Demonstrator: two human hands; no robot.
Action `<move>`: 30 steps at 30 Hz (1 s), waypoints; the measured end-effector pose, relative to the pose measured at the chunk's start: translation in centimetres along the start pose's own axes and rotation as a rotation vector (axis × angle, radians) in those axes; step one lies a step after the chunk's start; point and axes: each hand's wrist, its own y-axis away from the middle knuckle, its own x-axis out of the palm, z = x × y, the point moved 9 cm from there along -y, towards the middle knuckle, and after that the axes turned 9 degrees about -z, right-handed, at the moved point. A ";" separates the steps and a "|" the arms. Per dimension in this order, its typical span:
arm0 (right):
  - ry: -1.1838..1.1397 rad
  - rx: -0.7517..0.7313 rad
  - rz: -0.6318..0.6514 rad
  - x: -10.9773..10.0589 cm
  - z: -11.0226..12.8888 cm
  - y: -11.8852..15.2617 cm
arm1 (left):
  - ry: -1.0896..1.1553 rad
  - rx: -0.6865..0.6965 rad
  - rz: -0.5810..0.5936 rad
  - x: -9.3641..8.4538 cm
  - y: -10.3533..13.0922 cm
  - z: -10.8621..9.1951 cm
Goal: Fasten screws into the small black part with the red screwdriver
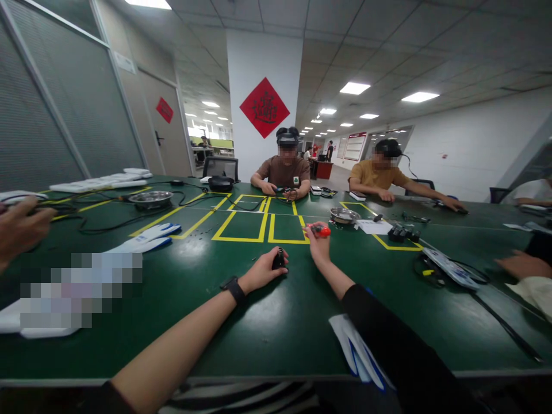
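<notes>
My left hand (266,270) rests low over the green table, its fingers wrapped round a small black tapered part (279,259). The part's narrow top shows a metal-looking ring, and it points upward. To the right and a little farther off, my right hand (318,242) is closed on a screwdriver (319,230) with a red and black handle. The fingers partly cover the handle, and I cannot make out the tip. The two hands are apart. Yellow tape rectangles (288,240) lie just beyond them.
White-and-blue gloves (144,238) lie at left; another glove (360,351) is beside my right forearm. Metal bowls (150,199) (345,215), black adapters (403,233) and a white power strip (451,268) are on the table. Two people sit opposite; other people's hands show at both sides.
</notes>
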 end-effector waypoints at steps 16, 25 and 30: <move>-0.167 0.235 -0.133 -1.1 -2.6 0.4 | -0.008 -0.007 -0.006 0.3 -0.7 0.2; -0.253 0.196 -0.032 -0.4 -1.1 2.6 | -0.022 -0.014 -0.016 0.8 -1.3 1.2; -0.206 0.128 -0.006 -0.4 0.6 2.7 | -0.015 -0.038 -0.068 0.4 -0.9 1.6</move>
